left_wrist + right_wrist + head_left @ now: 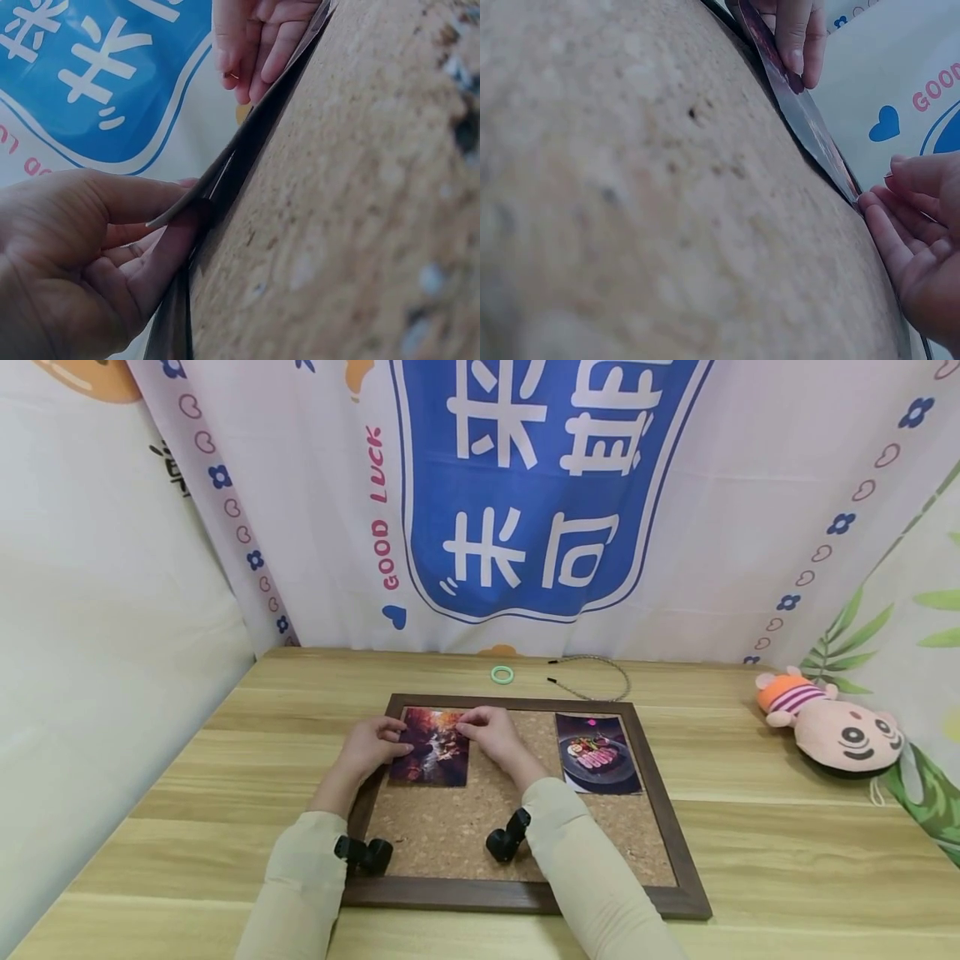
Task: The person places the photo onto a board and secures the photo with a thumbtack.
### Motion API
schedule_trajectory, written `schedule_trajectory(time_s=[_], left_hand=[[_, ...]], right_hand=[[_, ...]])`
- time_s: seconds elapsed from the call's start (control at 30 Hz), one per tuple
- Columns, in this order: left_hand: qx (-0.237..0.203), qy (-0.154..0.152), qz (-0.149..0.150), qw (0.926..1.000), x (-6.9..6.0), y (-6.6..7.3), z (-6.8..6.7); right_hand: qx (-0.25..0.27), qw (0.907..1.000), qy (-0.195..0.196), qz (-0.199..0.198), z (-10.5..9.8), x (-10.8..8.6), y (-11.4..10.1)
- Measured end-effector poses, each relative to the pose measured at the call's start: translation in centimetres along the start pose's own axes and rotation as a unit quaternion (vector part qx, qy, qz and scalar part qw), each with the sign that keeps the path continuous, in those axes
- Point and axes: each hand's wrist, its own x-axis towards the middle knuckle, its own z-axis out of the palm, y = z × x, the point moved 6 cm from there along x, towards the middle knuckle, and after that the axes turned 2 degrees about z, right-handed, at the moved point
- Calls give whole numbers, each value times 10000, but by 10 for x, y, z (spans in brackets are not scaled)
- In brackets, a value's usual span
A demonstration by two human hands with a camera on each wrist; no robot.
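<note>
A photo of a waterfall in autumn colours (431, 760) lies over the upper left of the framed cork board (450, 835). My left hand (369, 747) pinches its left edge; the left wrist view shows the thumb and fingers of that left hand (97, 255) on both sides of the raised photo edge (217, 169). At the photo's upper right corner is my right hand (495, 735). In the right wrist view this right hand (922, 240) holds a tiny thin pin (889, 176) between thumb and finger, its other fingertips at the photo's corner (847, 184).
A food photo (597, 756) with a pink pin (592, 722) at its top is on the board's right side. Behind the board lie a green ring (502, 675) and a thin headband (624, 672). A plush doll (843, 735) rests on the table's right (750, 843).
</note>
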Motion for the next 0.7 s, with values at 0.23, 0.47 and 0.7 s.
schedule_trajectory(time_s=[0.23,0.47,0.7], left_hand=[[504,20,383,9980,0,7,0],[881,-81,551,9946,-3,11,2],[1356,-66,706,9882,-4,15,4]], right_hand=[[-46,10000,78,29,0,3,4],[-50,9999,22,99,0,0,0],[-33,10000,13,-21,1,0,-4]])
